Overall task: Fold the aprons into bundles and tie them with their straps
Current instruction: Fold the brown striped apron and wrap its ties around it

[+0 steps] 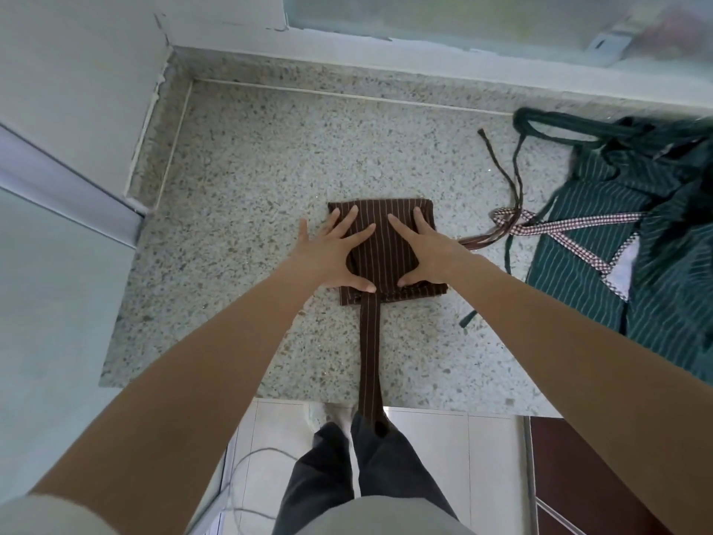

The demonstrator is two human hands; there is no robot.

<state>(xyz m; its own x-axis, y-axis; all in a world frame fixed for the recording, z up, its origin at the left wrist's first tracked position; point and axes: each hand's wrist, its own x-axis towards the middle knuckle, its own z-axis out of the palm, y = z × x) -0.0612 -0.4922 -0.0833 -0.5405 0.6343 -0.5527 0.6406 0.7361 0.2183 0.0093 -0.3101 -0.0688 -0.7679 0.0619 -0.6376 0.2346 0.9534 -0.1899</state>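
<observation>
Aprons: one brown bundle (382, 249) under two flat hands, left (335, 252) and right (426, 253); one green (602, 241) beside.

No legible text, label, brand, number or sign was found on any surface in the head view. The fabrics carried only woven stripes and a checked trim, and neither the counter nor the wall bore any marking that could be read.

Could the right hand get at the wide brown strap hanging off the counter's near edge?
Probably yes: the wide brown striped strap lies bare on the speckled stone counter, just below the right hand, which presses flat on the folded brown striped apron.
</observation>
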